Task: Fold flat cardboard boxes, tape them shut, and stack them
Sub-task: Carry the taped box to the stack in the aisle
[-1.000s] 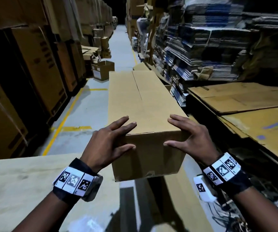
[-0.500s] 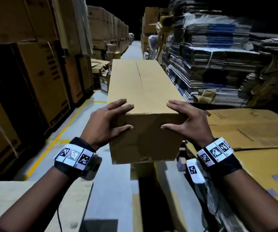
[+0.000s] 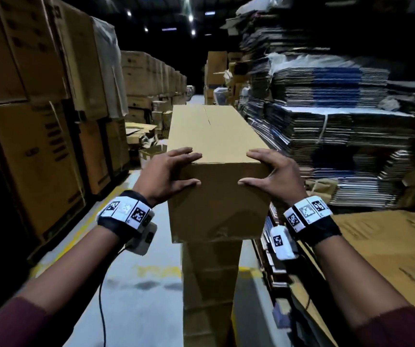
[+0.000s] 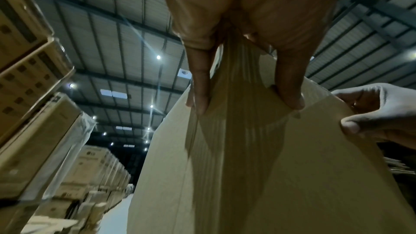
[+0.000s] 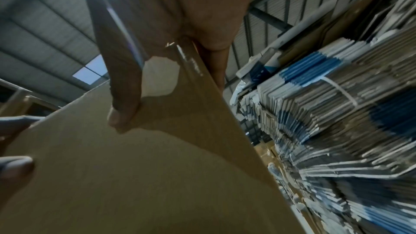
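My left hand [image 3: 168, 175] and right hand [image 3: 274, 175] clamp the near corners of a long closed cardboard box [image 3: 216, 146], fingers on top, thumbs on its end face, above stacked boxes [image 3: 209, 284].

The box [image 3: 216, 156] sits atop a stack [image 3: 210, 284], flat cardboard piles [image 3: 339, 136] right.

You have raised the box [image 3: 216, 171] higher; your left hand [image 3: 168, 176] and right hand [image 3: 274, 176] rose with it, and it now sits above a stack [image 3: 209, 284] of boxes.
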